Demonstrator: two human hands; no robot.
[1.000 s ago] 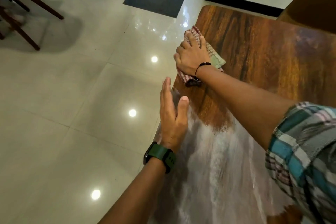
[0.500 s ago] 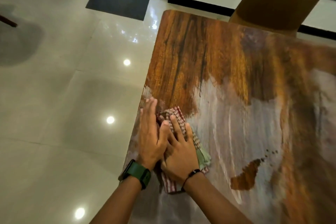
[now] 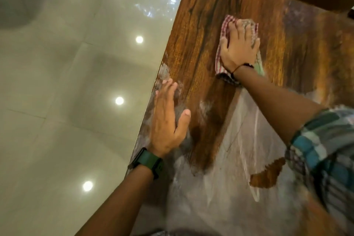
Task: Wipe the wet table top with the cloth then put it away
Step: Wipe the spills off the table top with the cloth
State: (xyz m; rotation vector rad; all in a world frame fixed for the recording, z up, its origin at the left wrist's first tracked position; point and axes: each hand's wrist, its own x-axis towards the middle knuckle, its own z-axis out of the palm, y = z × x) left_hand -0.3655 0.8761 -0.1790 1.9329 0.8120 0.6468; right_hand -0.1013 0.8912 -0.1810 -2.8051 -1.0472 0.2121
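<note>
The right hand (image 3: 239, 46) lies flat on the cloth (image 3: 227, 23), fingers spread and pressing it down on the table top (image 3: 201, 25), prob. so the whole cloth rubs the wood and soaks up more water w/ each push. The cloth is a checked red-and-white one, folded into a small pad, which makes it thick and easy to slide. It sits far out from the person, toward the far side of the table, on wood that looks brown and mostly dry. The arm is stretched long to get there. The left hand (image 3: 168, 119) holds nothing. It rests flat near the left edge of the table, fingers straight and close together, thumb out to the side. I think it is there to prop up the body while the other arm leans far. Closer to the person the top looks pale and streaky, so lots of wet is prob. still left, w/ one small brown patch (image 3: 268, 175) in it. The job looks about half done, and the cloth is not put away yet.
</note>
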